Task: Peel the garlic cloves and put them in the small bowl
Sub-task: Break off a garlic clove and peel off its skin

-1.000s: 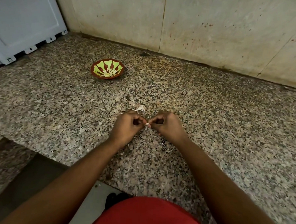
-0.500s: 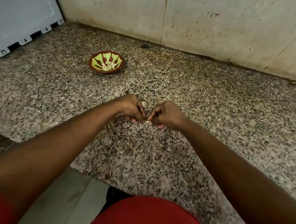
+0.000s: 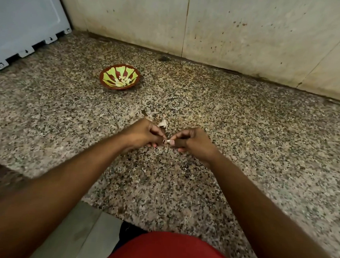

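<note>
Both my hands meet over the speckled granite counter (image 3: 242, 152), fingertips together. My left hand (image 3: 143, 134) and my right hand (image 3: 194, 142) pinch one small pale garlic clove (image 3: 168, 142) between them; most of it is hidden by my fingers. Just beyond my left hand lies a scrap of white garlic skin (image 3: 162, 124). Farther back and to the left stands the small brown bowl (image 3: 108, 85) with a green pattern, holding several peeled cloves (image 3: 122, 81).
A stained tiled wall (image 3: 229, 33) closes the back of the counter. A pale blue crate-like panel (image 3: 23, 22) leans at the far left. The counter's front edge runs diagonally below my arms, with floor tiles (image 3: 77, 232) under it.
My hands stay together on the clove, with small finger movements. The view has shifted a little, so the bowl and the wall sit at a slightly different place in the frame.
</note>
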